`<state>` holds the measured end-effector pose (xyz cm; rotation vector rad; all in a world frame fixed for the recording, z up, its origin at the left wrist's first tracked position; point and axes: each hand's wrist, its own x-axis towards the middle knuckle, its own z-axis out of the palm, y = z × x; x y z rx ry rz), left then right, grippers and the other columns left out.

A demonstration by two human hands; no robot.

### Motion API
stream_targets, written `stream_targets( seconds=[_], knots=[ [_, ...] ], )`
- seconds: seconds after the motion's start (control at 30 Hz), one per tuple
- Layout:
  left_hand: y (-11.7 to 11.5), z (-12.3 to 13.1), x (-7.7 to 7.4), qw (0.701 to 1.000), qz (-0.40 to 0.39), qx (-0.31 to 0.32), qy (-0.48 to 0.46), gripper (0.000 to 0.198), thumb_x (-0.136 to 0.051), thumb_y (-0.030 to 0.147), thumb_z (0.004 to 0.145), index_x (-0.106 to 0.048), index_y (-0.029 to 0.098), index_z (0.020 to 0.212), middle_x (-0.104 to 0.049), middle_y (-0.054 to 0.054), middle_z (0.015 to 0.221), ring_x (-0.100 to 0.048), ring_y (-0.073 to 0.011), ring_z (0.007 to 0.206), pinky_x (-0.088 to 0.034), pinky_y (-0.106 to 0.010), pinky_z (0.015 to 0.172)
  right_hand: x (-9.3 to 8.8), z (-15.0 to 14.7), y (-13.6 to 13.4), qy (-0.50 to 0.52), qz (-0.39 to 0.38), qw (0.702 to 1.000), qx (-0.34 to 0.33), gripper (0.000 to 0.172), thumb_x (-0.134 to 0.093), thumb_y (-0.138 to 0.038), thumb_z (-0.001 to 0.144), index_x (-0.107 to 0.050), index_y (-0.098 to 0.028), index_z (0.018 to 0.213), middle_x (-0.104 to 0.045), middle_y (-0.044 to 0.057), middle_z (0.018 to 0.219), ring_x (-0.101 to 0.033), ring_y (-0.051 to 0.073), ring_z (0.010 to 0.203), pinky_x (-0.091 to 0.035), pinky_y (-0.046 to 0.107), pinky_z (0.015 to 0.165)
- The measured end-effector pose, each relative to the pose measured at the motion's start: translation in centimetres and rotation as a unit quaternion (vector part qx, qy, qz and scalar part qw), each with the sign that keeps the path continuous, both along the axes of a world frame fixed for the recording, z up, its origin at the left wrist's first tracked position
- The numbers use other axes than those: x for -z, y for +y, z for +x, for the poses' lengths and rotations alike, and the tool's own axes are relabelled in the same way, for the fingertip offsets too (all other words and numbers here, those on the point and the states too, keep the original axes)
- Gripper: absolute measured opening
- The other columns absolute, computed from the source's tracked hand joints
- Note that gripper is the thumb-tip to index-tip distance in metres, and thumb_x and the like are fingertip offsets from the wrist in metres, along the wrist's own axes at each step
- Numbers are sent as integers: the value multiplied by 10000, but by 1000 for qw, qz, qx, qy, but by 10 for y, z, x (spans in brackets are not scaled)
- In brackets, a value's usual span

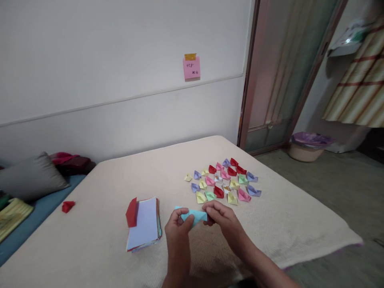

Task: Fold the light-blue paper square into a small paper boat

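Here, a pink note [191, 69] at twelve o'clock reads perhaps "458", while left hand [178, 227] and right hand [223, 216] pinch folded, pointed blue paper [198, 216].

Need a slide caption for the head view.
Left hand and right hand holding folded blue paper, near small multicolored paper boats and a stack of sheets.

Left fingers [180, 211] and right fingers [214, 210] curl inward, near each other.
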<state>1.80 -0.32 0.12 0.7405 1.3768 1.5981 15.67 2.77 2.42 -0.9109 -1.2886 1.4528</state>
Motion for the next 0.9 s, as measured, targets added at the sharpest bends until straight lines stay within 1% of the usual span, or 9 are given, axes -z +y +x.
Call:
stream_targets(
  seconds=[0.07,0.13,0.23,0.37,0.47,0.73,0.9],
  knots=[
    [0,-1,1,998,-13,8,-53,251,-730,271,646,-591,166,826,-491,64,562,-465,-84,496,-346,-200,490,0,2,2,40,-6,999,7,109,-579,-258,776,-597,-177,845,-627,-5,665,-556,146,627,-414,266,617],
    [0,-1,1,995,-23,21,-97,273,-738,283,631,-582,165,823,-546,41,591,-509,-101,506,-362,-209,491,2,4,3,63,-6,998,-11,158,-626,-207,727,-580,-187,878,-656,5,736,-585,155,685,-429,276,664],
    [-1,0,0,992,-20,37,-123,268,-738,273,632,-581,165,821,-584,23,612,-548,-118,524,-387,-219,507,6,3,5,70,-7,996,-47,218,-664,-180,698,-576,-194,896,-667,11,775,-600,160,721,-429,275,672],
    [-2,0,-1,990,-14,53,-131,208,-706,220,668,-576,166,821,-602,15,620,-559,-122,542,-408,-231,533,11,1,5,68,-11,996,-60,247,-687,-188,695,-580,-197,917,-662,14,789,-599,158,724,-423,270,659],
    [-3,0,-1,990,-9,61,-124,184,-685,204,696,-573,164,836,-607,13,635,-567,-121,563,-413,-232,551,12,0,5,59,-6,997,-49,248,-696,-181,684,-588,-193,907,-650,7,777,-584,151,720,-415,264,658],
    [-3,3,3,994,-12,52,-93,175,-681,203,705,-586,159,846,-605,16,655,-553,-103,558,-395,-213,536,16,-1,4,31,15,999,-26,161,-678,-180,689,-609,-175,834,-585,-21,698,-519,126,655,-376,244,610],
    [-3,5,2,990,-6,64,-123,152,-678,188,705,-590,156,824,-615,5,660,-561,-111,576,-414,-227,565,15,-1,3,16,11,1000,-9,128,-670,-167,673,-615,-172,790,-540,-45,628,-476,110,594,-349,231,564]
  ],
)
